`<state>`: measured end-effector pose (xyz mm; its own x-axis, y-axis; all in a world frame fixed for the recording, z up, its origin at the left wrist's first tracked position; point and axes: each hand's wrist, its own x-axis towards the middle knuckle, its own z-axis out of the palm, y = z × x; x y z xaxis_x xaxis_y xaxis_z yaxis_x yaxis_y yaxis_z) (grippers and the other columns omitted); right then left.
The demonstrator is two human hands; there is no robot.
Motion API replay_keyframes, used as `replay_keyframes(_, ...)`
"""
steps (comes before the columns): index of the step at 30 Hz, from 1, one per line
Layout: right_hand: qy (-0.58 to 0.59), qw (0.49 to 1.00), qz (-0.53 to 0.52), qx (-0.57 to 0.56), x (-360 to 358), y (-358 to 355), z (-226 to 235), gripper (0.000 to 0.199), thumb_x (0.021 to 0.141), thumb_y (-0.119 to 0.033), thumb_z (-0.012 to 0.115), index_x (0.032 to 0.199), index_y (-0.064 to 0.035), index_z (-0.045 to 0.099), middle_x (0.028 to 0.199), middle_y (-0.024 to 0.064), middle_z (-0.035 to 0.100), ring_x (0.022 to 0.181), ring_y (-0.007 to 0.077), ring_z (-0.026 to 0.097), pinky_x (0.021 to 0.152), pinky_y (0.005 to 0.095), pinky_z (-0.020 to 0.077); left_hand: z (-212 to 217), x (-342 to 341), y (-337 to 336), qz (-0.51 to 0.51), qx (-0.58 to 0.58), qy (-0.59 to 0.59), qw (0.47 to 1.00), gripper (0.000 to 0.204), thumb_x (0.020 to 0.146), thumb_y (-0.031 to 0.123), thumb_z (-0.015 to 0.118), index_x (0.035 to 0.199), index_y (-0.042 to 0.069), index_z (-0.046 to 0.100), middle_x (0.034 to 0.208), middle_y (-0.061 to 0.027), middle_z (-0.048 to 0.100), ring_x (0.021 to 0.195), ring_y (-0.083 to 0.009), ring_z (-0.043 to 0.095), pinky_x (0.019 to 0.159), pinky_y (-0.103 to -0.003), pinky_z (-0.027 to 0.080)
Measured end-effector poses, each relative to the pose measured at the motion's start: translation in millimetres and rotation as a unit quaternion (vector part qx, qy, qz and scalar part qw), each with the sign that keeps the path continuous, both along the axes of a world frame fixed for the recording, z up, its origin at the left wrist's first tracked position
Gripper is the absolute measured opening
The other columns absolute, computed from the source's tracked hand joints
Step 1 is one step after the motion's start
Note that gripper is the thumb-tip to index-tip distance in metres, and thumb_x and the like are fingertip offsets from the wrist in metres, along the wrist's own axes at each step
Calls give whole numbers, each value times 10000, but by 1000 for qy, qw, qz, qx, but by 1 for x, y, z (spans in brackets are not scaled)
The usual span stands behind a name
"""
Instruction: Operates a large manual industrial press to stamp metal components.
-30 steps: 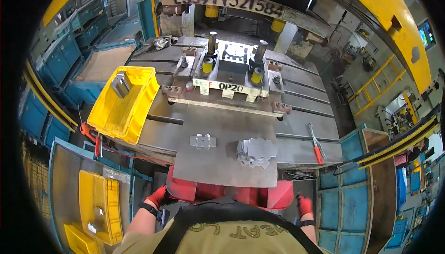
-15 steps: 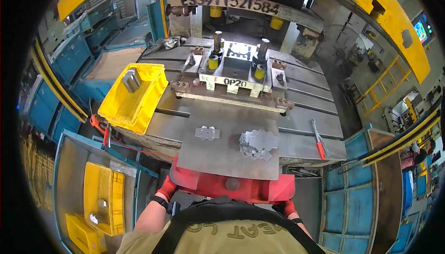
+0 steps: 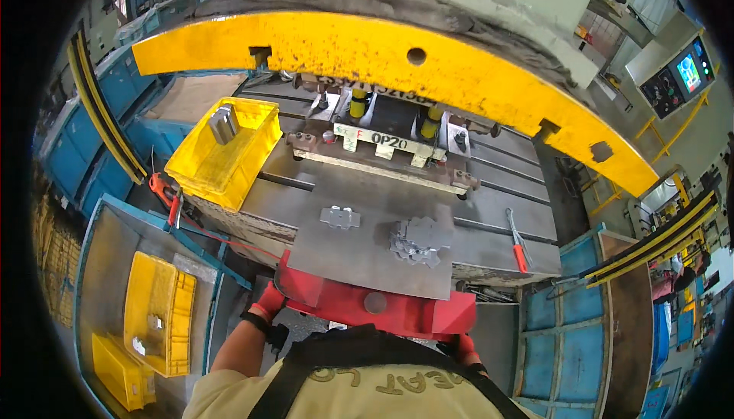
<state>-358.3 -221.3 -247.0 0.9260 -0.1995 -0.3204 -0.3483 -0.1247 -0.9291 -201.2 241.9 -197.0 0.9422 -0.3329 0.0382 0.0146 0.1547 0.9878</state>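
Between left hand (image 3: 269, 299) and right hand (image 3: 462, 348), can't tell finger grip, sits one red console (image 3: 407, 314); beyond, one lettered die (image 3: 391, 144).

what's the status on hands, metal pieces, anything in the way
Left hand at left end of red console, right hand at right end. Metal pieces piled on metal sheet. Yellow beam hides part of die.

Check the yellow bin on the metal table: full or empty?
Neither: grey metal parts sit toward the far end of the yellow bin, and much of its bottom shows bare.
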Motion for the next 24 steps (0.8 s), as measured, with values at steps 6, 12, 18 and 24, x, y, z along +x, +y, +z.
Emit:
replay_keyframes(6,161,930,-176,280,16,13,39,336,779,-339,490,1032,-119,466,958,72,534,737,252,559,548,382,495,4,5,-5,25,-83,91,992,488,868,205,355,1292,77,151,1302,-45,246,1170,-147,247,978,-292,208)
replay_keyframes(12,272,960,-66,-13,22,-24,82,379,744,-365,529,987,-76,493,894,101,555,721,237,541,623,378,467,0,-2,35,-71,280,14,957,446,786,282,482,1139,15,427,1115,-92,488,969,-161,469,853,-300,357)
replay_keyframes(18,48,922,-199,-328,69,-8,178,490,675,-265,624,1050,15,479,1030,194,516,976,316,482,822,339,375,114,50,72,16,429,119,895,281,767,251,519,945,40,568,906,-79,578,782,-148,530,689,-285,424)
replay_keyframes(24,-238,852,34,-466,131,49,220,579,588,-210,659,1110,-66,453,1082,134,477,1002,290,439,875,370,329,227,131,2,-5,249,-27,968,216,796,238,504,883,44,540,731,2,530,669,-56,466,585,-223,376)
